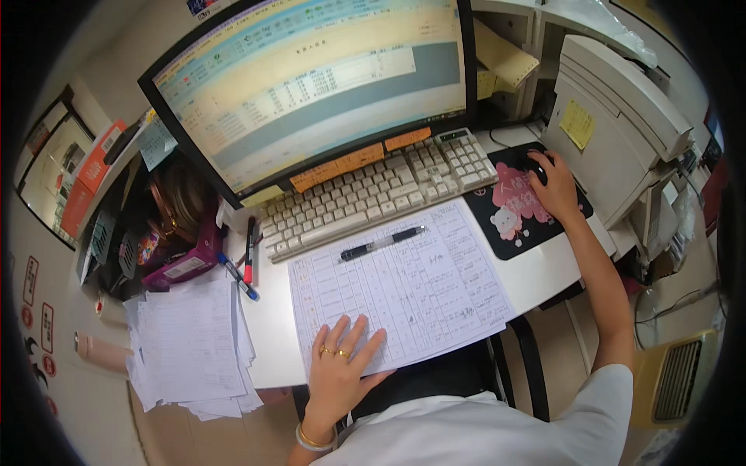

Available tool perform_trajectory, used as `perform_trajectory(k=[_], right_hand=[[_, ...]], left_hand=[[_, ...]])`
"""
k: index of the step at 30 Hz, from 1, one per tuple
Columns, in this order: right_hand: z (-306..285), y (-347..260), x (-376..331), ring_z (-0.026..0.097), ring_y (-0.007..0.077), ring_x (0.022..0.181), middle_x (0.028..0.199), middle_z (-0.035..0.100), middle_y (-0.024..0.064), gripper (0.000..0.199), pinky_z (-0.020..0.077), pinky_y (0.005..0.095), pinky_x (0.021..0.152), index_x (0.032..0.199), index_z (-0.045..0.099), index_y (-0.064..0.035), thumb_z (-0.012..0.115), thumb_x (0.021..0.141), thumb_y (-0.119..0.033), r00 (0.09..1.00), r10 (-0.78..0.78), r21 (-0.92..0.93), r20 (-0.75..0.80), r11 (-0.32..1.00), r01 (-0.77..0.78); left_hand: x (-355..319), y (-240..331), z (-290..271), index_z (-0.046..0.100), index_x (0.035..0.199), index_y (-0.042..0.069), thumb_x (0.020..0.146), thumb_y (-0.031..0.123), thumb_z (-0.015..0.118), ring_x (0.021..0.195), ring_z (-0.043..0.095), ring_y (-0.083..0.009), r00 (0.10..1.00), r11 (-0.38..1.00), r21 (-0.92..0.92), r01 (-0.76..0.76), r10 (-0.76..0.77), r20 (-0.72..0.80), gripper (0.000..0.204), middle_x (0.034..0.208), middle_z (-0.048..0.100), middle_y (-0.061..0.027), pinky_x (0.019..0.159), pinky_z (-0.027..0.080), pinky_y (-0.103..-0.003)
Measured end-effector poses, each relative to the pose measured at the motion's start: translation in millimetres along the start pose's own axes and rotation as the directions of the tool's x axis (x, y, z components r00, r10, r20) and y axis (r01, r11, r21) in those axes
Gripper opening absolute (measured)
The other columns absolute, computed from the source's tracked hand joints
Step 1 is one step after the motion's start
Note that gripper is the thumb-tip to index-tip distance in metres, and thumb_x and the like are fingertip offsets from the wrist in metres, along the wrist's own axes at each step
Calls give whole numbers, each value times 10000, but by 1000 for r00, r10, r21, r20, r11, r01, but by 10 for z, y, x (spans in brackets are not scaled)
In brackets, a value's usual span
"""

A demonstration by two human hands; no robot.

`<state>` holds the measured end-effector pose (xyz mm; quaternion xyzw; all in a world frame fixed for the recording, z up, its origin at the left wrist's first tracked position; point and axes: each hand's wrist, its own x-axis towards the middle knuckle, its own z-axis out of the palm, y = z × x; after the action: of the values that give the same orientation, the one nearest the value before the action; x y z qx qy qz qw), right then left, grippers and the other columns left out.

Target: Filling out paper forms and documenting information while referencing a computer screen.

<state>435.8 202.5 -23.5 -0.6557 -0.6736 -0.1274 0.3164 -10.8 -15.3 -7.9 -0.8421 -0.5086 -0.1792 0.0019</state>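
Note:
My left hand point(342, 365), with rings on it, lies flat with fingers spread on the lower left part of a printed form sheet point(466, 326). A black and clear pen point(382, 243) rests across the upper part of that sheet, apart from the hand. On the right, my right hand point(553, 185) is curved over a dark computer mouse, mostly hidden beneath the palm and fingers. The mouse sits on a black mouse pad point(505, 245) with a pink picture. A beige keyboard point(342, 210) stands just behind the sheet.
A monitor point(318, 93) showing a table fills the back. Stacked papers point(186, 346) lie at the left beside blue and red markers point(237, 276) and a purple box point(186, 256). A pink bottle point(101, 349) is farther left. A printer-like machine point(614, 132) stands right of the pad.

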Motion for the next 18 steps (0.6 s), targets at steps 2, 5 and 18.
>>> perform_trajectory(k=[2, 5, 18], right_hand=[[51, 50, 23, 539, 385, 1128, 1228, 543, 194, 388, 446, 448, 961, 1231, 598, -179, 635, 849, -231, 1000, -22, 18, -8, 1000, 22], [28, 77, 78, 547, 387, 1112, 1216, 548, 195, 383, 452, 439, 951, 1235, 595, -184, 633, 857, -236, 997, -54, 13, -47, 998, 55], [-140, -182, 144, 547, 358, 1116, 1249, 552, 173, 398, 435, 416, 977, 1222, 602, -121, 639, 844, -240, 972, -229, -185, -49, 959, 216]], left_hand=[[30, -14, -12, 644, 1231, 202, 693, 400, 823, 1261, 472, -325, 1000, 1000, -9, 6, -6, 11, 600, 1346, 544, -94, 1077, 320, -523], [65, -16, -11, 642, 1225, 202, 650, 360, 847, 1265, 474, -322, 1000, 1000, -5, -1, 1, -22, 630, 1350, 546, -84, 1073, 331, -522], [16, -21, 44, 662, 1193, 206, 638, 369, 852, 1270, 486, -309, 997, 1000, -11, 16, -17, -69, 609, 1355, 559, -66, 1077, 345, -487]])
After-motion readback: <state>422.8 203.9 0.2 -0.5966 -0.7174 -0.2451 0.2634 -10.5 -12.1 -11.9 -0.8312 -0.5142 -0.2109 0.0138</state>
